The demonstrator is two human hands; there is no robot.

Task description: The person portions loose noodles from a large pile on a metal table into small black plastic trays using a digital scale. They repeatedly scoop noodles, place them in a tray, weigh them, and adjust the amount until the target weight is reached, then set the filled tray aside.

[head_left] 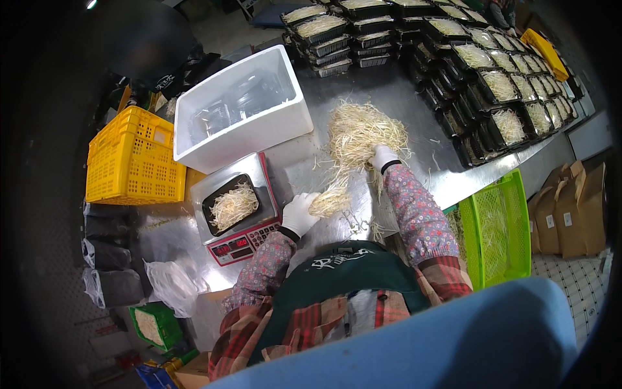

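A large heap of bean sprouts point(363, 129) lies on the steel table. My right hand point(383, 157), in a white glove, is closed on sprouts at the heap's near right edge, its fingertips partly buried. My left hand point(300, 214), also gloved, grips a smaller bunch of bean sprouts point(332, 203) nearer to me; loose strands link it to the heap. Just left of that hand is a red digital scale point(241, 246) with a steel pan. On the pan sits a black tray point(208, 206) part-filled with sprouts point(234, 206).
A white foam box point(240, 139) holding clear plastic stands behind the scale, beside a yellow crate point(136, 159). Stacks of filled black trays point(466, 97) line the table's far and right sides. A green basket point(499, 227) stands right; a plastic bag point(172, 282) lies left.
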